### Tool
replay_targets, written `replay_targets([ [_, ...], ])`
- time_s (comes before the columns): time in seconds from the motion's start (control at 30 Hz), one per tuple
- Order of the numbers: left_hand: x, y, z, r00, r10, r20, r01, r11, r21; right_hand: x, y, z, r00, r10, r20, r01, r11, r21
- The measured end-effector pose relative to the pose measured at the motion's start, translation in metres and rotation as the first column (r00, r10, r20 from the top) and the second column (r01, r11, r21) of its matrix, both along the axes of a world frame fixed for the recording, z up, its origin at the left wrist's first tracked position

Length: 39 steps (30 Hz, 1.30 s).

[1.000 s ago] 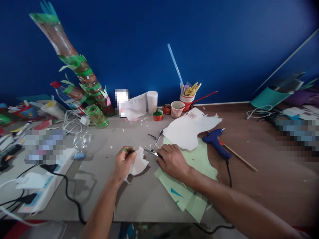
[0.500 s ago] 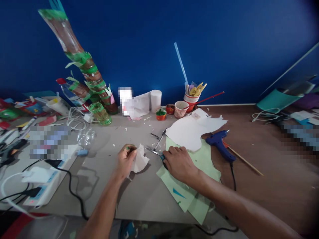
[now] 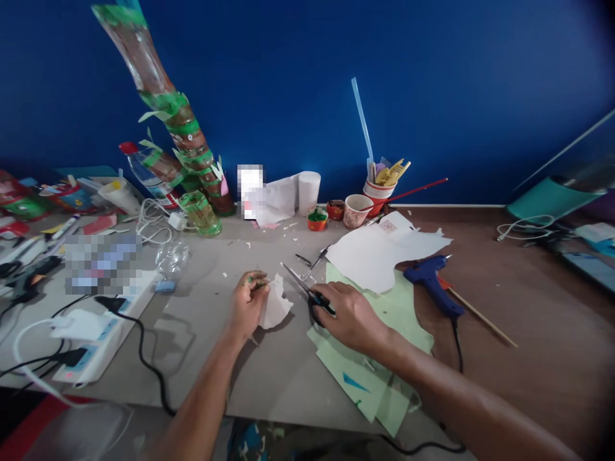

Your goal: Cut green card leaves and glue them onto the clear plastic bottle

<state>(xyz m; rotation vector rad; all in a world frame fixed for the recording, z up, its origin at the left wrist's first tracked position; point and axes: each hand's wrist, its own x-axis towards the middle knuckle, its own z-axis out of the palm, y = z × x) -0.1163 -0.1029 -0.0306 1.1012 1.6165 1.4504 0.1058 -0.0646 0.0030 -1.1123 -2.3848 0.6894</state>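
The left hand [image 3: 248,301] gripped one torn-edged white paper piece [image 3: 277,306] between thumb and fingers, over the grey tabletop [image 3: 283,378] and to the left of the scissors. The right hand [image 3: 346,312] was closed around the dark handles of one pair of scissors [image 3: 300,279], blades directed away from the person and to the left, apart from the paper; which fingers sat in the loops could not be told. By judgement, the paper piece was very light, thin and limp, unlikely to slip but prone to crease or tear at its ragged edge; the sound hold was a light pinch on its broad part, clear of the blades. The scissors were judged rigid and modest in weight, to be held by the handles only. Count of items nearby: one large white sheet [image 3: 369,259], lying partly over green paper [image 3: 408,314] of at least two sheets, exact number hidden by overlap; one blue glue gun [image 3: 435,283]; one wooden stick [image 3: 485,319]; two small paint pots, one with green paint [image 3: 317,219] and one with brown [image 3: 335,210]; one patterned paper cup [image 3: 358,211]; one white roll [image 3: 309,192].
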Motion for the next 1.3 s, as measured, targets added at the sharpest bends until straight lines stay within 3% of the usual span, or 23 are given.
replay_targets([
  [0.1,-0.001,-0.001,0.0,1.0,0.008,0.014,-0.009,1.0,0.013,-0.004,0.002,-0.009,0.923,-0.107,-0.369,-0.009,0.954,-0.298],
  [0.17,-0.002,-0.001,-0.001,1.0,-0.003,0.019,0.003,1.0,0.013,-0.007,0.003,-0.014,0.813,-0.192,-0.55,-0.129,0.861,-0.491],
  [0.27,-0.003,-0.001,-0.004,0.999,-0.012,0.031,0.012,1.0,-0.001,-0.01,0.003,-0.018,0.668,-0.304,-0.679,-0.338,0.69,-0.641],
  [0.37,-0.002,0.0,-0.005,0.999,0.002,0.049,-0.002,1.0,-0.013,-0.011,0.0,-0.016,0.586,-0.399,-0.705,-0.506,0.499,-0.703],
  [0.47,0.001,0.001,-0.003,0.999,0.01,0.051,-0.008,1.0,-0.024,-0.01,-0.002,-0.011,0.533,-0.447,-0.718,-0.628,0.359,-0.69],
  [0.6,0.004,-0.001,0.0,0.997,-0.02,0.078,0.022,0.999,-0.034,-0.008,0.0,-0.004,0.526,-0.457,-0.717,-0.709,0.23,-0.667],
  [0.7,0.003,-0.001,-0.001,0.996,-0.028,0.08,0.032,0.998,-0.047,-0.007,0.003,-0.006,0.548,-0.434,-0.715,-0.721,0.188,-0.667],
  [0.77,0.002,-0.001,-0.003,0.996,-0.027,0.082,0.03,0.999,-0.039,-0.006,0.004,-0.008,0.558,-0.41,-0.721,-0.714,0.205,-0.67],
  [1.0,-0.001,-0.001,-0.003,0.999,-0.017,0.047,0.019,0.999,-0.028,-0.006,0.009,-0.016,0.643,-0.272,-0.716,-0.616,0.372,-0.694],
  [1.07,0.0,-0.001,-0.001,0.999,-0.014,0.038,0.015,0.999,-0.028,-0.008,0.01,-0.02,0.677,-0.243,-0.695,-0.55,0.46,-0.697],
  [1.2,0.0,0.0,0.0,1.0,-0.002,0.023,0.002,1.0,-0.017,-0.009,0.01,-0.025,0.725,-0.221,-0.652,-0.354,0.692,-0.629],
  [1.3,-0.001,0.0,-0.002,0.999,-0.006,0.051,0.007,1.0,-0.021,-0.005,0.011,-0.022,0.807,-0.153,-0.57,-0.227,0.81,-0.54],
])
